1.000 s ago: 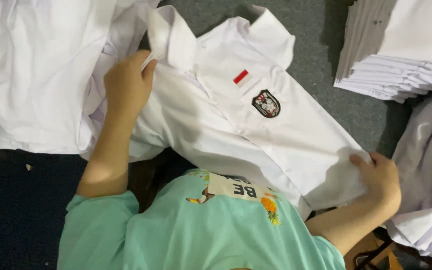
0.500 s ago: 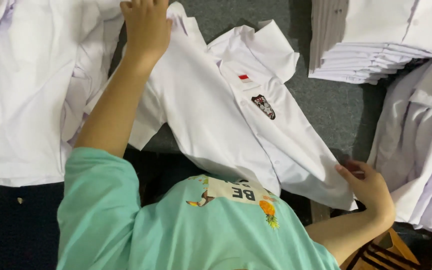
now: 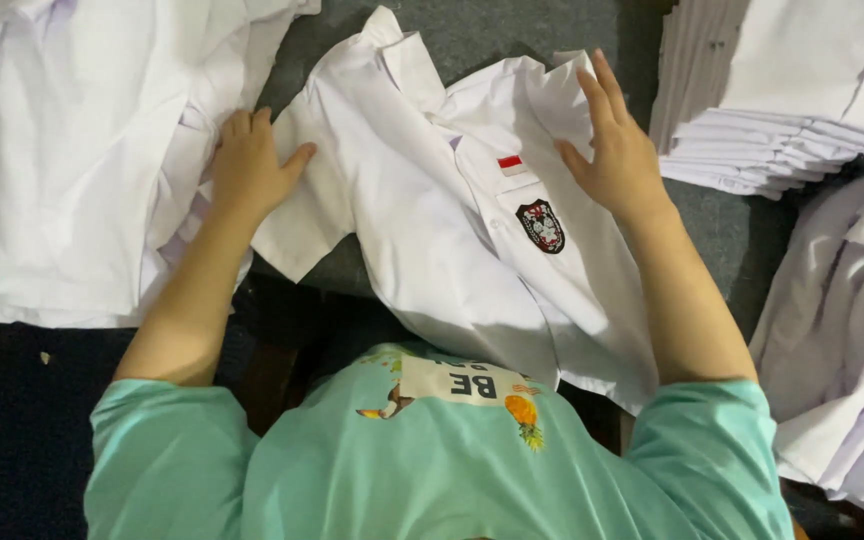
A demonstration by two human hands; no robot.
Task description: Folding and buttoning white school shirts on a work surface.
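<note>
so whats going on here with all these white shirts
A person in a mint green t-shirt has a white shirt with a chest badge spread out front-up on a dark surface. The left hand lies flat on its sleeve, and the right hand rests open on the other shoulder. A loose heap of white shirts lies to the left, a neat folded stack at the upper right, and more shirts at the right.

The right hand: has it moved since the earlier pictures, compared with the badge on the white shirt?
Yes. The right hand was at the hem, below the badge; it now lies flat near the collar, above the badge, on the white shirt.
</note>
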